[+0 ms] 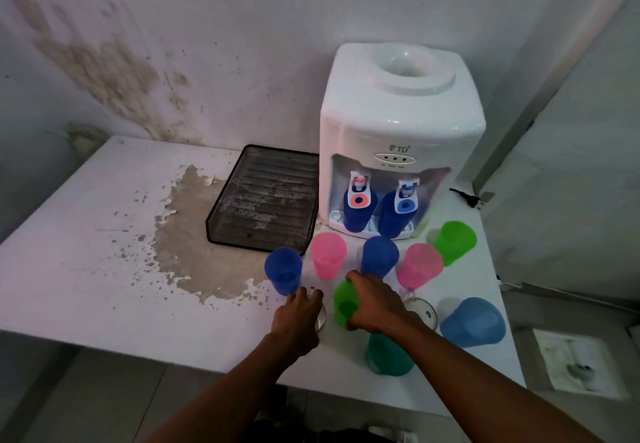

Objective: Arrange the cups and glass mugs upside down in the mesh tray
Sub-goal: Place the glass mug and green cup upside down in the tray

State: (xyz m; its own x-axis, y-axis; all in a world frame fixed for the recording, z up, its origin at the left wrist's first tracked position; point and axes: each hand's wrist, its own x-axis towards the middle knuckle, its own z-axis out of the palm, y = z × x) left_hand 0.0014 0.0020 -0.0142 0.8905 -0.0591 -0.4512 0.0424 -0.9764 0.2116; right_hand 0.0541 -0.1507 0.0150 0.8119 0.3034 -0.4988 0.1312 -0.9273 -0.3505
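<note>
An empty black mesh tray (pixel 221 224) lies on the white table, left of the water dispenser. In front of it stand several upright plastic cups: blue (pixel 283 271), pink (pixel 327 259), blue (pixel 379 255), pink (pixel 419 266), green (pixel 453 242), light blue (pixel 472 321) and teal (pixel 389 356). My right hand (pixel 375 304) grips a green cup (pixel 343 304) from its right side. My left hand (pixel 299 314) covers a glass mug (pixel 322 318), fingers closed over it. A second glass mug (pixel 420 307) shows behind my right wrist.
The white water dispenser (pixel 401 124) stands at the back right with two dark blue cups (pixel 358 210) under its taps. The table (pixel 104 269) has a patch of peeled paint near the tray. A plug lies right of the dispenser. The table's front edge is near my forearms.
</note>
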